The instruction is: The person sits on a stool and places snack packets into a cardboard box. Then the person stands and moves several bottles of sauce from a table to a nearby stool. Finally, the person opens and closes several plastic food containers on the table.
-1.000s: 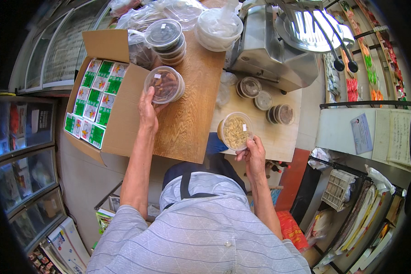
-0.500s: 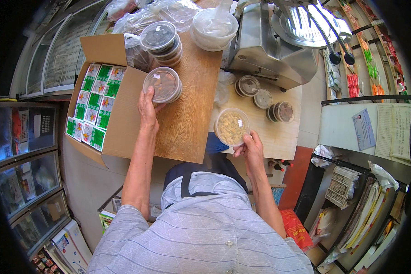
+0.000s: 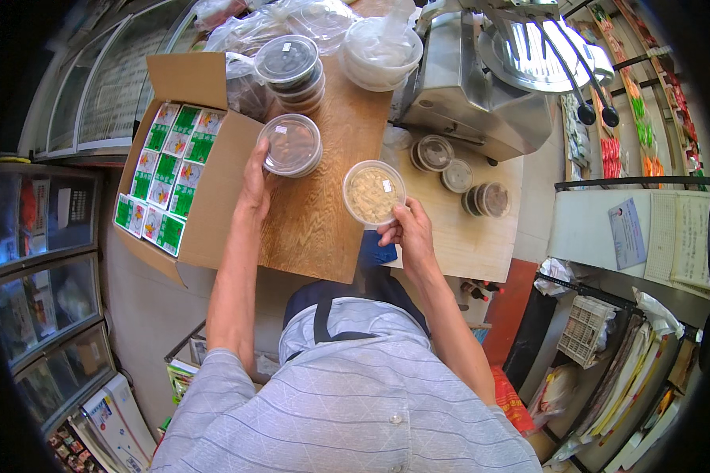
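In my right hand (image 3: 410,232) is a round clear plastic tub (image 3: 368,195) of pale yellow food, with a small white label on its lid. My fingers and thumb pinch its lower right edge, and it is tilted above the tables. My left hand (image 3: 253,185) curls round the left side of a lidded tub (image 3: 293,142) of reddish-brown food, steadying it on the wooden table (image 3: 315,236). Another tub seems to sit under that one. Behind stands a taller stack of dark-filled tubs (image 3: 288,63).
An open carton (image 3: 221,169) of green and white packs stands left. White bowls (image 3: 380,59) and plastic bags (image 3: 280,24) lie at the back. Several small tubs (image 3: 457,175) rest on the paler table at right, below a steel machine (image 3: 465,94). Shelves flank both sides.
The yellow-food tub in my right hand has moved left, toward the other tubs. My left hand stays at its tub, the fingers shifted slightly down its side.
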Demonstrator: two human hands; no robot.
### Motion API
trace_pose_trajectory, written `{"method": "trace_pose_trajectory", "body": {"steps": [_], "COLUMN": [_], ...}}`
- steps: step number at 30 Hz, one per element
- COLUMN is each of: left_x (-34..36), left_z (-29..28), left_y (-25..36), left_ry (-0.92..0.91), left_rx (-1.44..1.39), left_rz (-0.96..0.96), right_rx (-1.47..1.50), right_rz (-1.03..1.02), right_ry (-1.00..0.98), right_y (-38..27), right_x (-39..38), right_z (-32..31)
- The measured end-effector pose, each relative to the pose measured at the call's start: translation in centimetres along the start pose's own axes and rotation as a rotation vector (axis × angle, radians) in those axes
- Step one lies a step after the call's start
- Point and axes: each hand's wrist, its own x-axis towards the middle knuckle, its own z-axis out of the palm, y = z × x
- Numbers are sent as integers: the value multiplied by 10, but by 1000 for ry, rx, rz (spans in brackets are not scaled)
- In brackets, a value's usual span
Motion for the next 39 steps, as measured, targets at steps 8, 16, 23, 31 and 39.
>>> {"method": "trace_pose_trajectory", "body": {"steps": [8,16,23,31,39], "left_x": [30,41,33,9,-8], "left_z": [-20,-25,-28,-20,-10], "left_y": [0,-13,-15,-27,-50], "left_ry": [-294,-181,-164,-161,-108], "left_rx": [-93,-115,16,-19,-93], "left_rz": [4,-79,-115,-72,-10], "right_rx": [63,12,-19,24,76], "right_rz": [84,50,67,86,73], "right_ry": [15,53,26,30,36], "right_y": [18,20,29,32,42], "right_x": [49,90,97,86,68], "right_z": [21,50,48,41,23]}}
